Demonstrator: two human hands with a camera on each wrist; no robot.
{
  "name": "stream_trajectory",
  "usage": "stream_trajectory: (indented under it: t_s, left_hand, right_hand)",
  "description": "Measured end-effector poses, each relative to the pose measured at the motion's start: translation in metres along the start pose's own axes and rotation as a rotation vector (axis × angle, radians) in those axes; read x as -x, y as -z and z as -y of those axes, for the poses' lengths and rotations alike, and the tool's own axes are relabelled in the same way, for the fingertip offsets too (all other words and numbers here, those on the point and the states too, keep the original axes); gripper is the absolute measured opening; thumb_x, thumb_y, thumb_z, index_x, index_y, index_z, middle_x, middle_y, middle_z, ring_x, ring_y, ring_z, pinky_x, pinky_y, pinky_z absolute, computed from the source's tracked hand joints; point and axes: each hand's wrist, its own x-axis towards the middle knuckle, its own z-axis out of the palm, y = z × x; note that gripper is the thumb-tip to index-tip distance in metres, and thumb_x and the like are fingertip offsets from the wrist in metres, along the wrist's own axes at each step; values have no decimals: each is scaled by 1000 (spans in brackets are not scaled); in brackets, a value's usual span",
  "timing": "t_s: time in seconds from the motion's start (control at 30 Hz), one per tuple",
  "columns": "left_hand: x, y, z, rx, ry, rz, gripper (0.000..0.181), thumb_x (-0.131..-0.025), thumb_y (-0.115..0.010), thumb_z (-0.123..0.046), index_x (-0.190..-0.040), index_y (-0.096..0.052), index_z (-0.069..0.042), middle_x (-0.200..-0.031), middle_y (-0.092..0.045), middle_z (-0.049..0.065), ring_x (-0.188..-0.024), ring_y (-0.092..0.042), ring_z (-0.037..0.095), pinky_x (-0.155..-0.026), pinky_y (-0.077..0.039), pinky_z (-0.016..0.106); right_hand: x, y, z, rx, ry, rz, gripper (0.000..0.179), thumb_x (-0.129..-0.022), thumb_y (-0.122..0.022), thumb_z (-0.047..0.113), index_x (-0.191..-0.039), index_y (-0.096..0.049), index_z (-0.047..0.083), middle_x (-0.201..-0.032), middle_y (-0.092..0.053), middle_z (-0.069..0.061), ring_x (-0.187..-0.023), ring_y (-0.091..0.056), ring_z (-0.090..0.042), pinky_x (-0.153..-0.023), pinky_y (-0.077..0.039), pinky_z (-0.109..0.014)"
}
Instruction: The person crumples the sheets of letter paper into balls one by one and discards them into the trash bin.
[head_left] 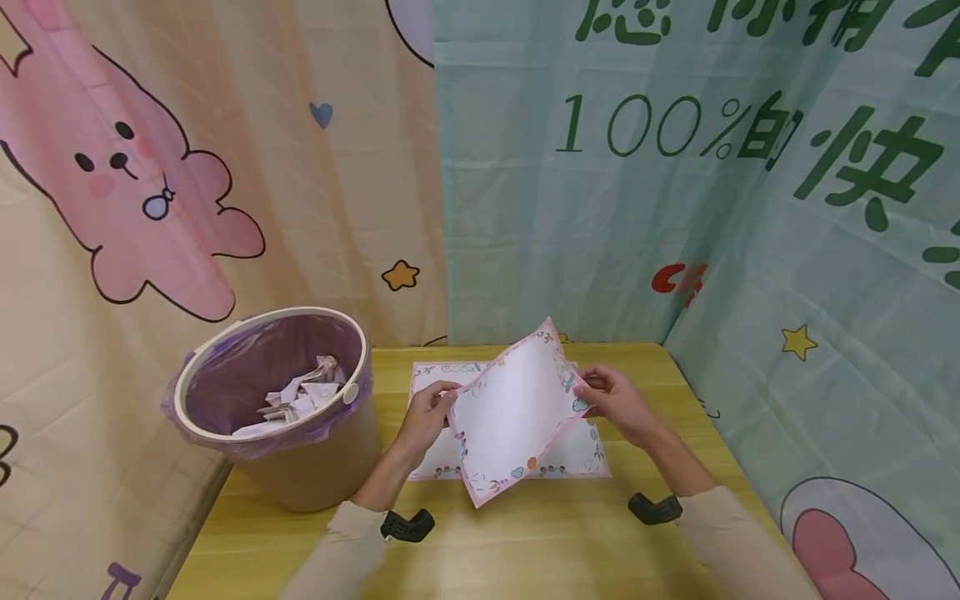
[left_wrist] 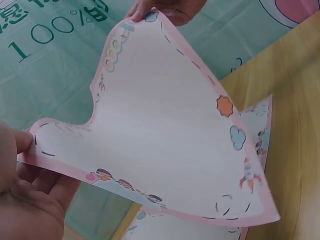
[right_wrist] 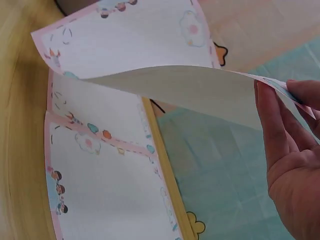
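Both hands hold up one white sheet of paper (head_left: 517, 408) with a pink border and small printed pictures. My left hand (head_left: 429, 417) pinches its left corner between thumb and fingers; my right hand (head_left: 615, 402) pinches the opposite corner. The sheet is turned cornerwise, and in the left wrist view it bows between the two grips. Below it on the table, more bordered paper (right_wrist: 110, 195) lies flat, partly hidden by the raised sheet; in the right wrist view two pieces show, one edge overlapping the other.
A bin (head_left: 307, 475) lined with a purple bag stands left of the paper, with crumpled paper (head_left: 300, 400) inside. The yellow wooden table (head_left: 525, 550) ends at printed curtains (head_left: 570, 233) behind and at the right. Each wrist carries a black camera (head_left: 407, 526).
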Motion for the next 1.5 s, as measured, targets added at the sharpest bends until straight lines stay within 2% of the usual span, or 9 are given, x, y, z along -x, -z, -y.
stream_trajectory:
  t_s: [0.1, 0.23, 0.43, 0.7, 0.93, 1.0, 1.17, 1.4, 1.5]
  left_hand:
    - [0, -4, 0, 170, 21, 45, 22, -111, -46, -9, -122, -61, 3, -85, -63, 13, -64, -57, 20, -67, -55, 30]
    - [2, -10, -1, 357, 50, 99, 20, -113, -40, -12, -123, -55, -1, -107, -63, 12, -81, -61, 20, -65, -53, 28]
    - [3, -22, -4, 476, 69, 134, 19, -114, -40, -16, -123, -53, -6, -112, -60, 11, -86, -63, 19, -65, -55, 28]
    - [4, -34, -2, 535, 61, 168, 20, -114, -41, -20, -126, -54, -10, -121, -58, 11, -95, -62, 19, -70, -56, 29]
    - [4, -44, -4, 588, 42, 159, 20, -114, -38, -19, -126, -53, -12, -126, -57, 11, -97, -62, 19, -74, -55, 28]
    - [4, -45, -4, 589, 44, 141, 20, -114, -39, -18, -127, -53, -12, -129, -57, 12, -99, -62, 19, -77, -55, 28]
    - [4, -49, -7, 571, 65, 125, 22, -114, -39, -20, -130, -52, -11, -133, -56, 13, -102, -62, 21, -82, -55, 28]
    - [9, -51, -7, 669, 63, 262, 49, -115, -25, -40, -144, -47, -8, -138, -55, 9, -120, -58, 22, -100, -51, 33]
    - [11, -49, -5, 713, 57, 314, 50, -115, -19, -35, -144, -49, -8, -142, -52, 10, -125, -56, 25, -104, -48, 35]
  right_hand:
    - [-1, -11, 2, -54, 3, 43, 26, -106, -60, 13, -123, -49, -5, -112, -61, -22, -89, -66, -30, -79, -61, -39]
    - [-2, -24, 3, -138, 27, 122, 25, -108, -57, 12, -122, -44, -3, -115, -55, -24, -95, -65, -32, -84, -61, -43]
    - [-5, -38, 2, -200, 33, 200, 21, -108, -54, 9, -123, -44, -2, -121, -56, -22, -99, -66, -35, -86, -60, -45]
    - [-7, -58, 4, -217, 29, 201, 18, -107, -58, 9, -120, -48, 0, -116, -52, -30, -88, -63, -27, -78, -62, -39]
    - [-8, -69, 1, -193, 39, 203, 18, -106, -60, 13, -117, -50, 1, -107, -56, -14, -85, -64, -22, -76, -62, -43]
    - [-7, -71, 1, -188, 43, 196, 19, -106, -61, 12, -117, -52, 1, -109, -56, -15, -85, -65, -23, -78, -62, -49]
    - [-6, -79, 8, -179, 68, 197, 28, -105, -61, 10, -128, -57, -7, -124, -57, -21, -88, -70, -25, -79, -61, -49]
    - [-5, -87, 11, -139, 85, 142, 38, -105, -62, 11, -139, -57, -6, -138, -52, -21, -93, -72, -26, -79, -61, -48]
    - [-5, -89, 10, -106, 70, 125, 38, -105, -62, 13, -138, -59, -5, -144, -47, -20, -97, -71, -30, -82, -61, -45]
